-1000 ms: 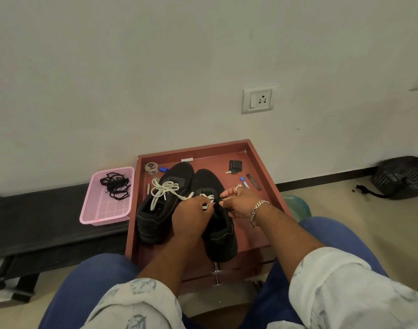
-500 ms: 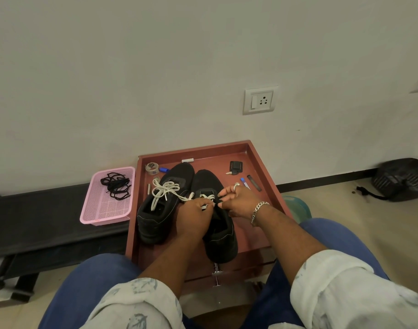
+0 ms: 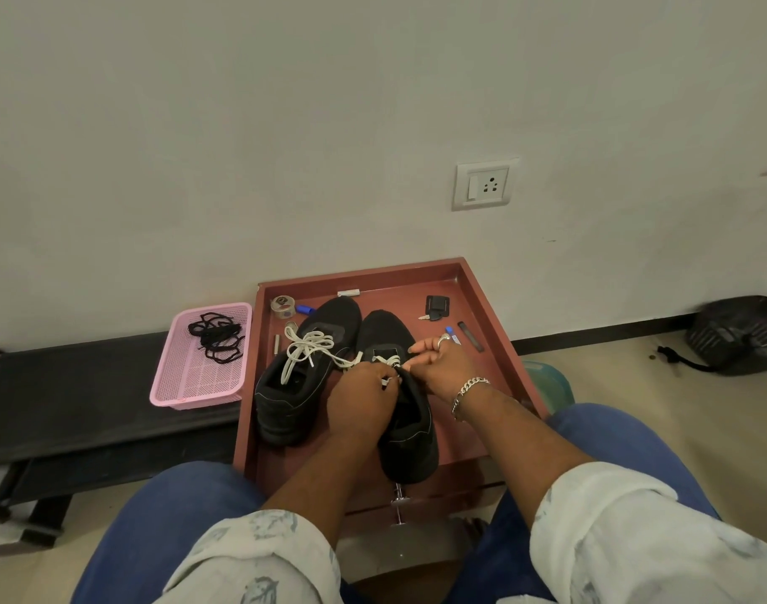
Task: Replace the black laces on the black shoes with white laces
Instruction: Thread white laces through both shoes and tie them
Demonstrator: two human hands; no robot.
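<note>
Two hands meet over the right-hand shoe (image 3: 405, 411): the left hand (image 3: 364, 401) pinches a white lace end at the eyelets, and the right hand (image 3: 444, 364), wearing a ring and a chain bracelet, has its fingertips curled on the same white lace (image 3: 392, 361). Only a short stretch of white shows on this shoe near the toe-side eyelets, so its lacing appears partly done; the upper eyelets are hidden by the hands. The left-hand shoe (image 3: 303, 377) carries a full white lace (image 3: 312, 346), its loose ends lying over the tongue and apparently untied. Both shoes stand side by side in a reddish tray (image 3: 495, 324). By this reading, removal of the black laces is complete and roughly one half-shoe of threading remains, plus tying. Count: two black shoes, two white laces, one tangle of black laces (image 3: 216, 335) in one pink basket (image 3: 198, 385) just left of the tray. Small items lie along the tray's far side, among them a tape roll (image 3: 282, 305) and a key (image 3: 429, 316).
</note>
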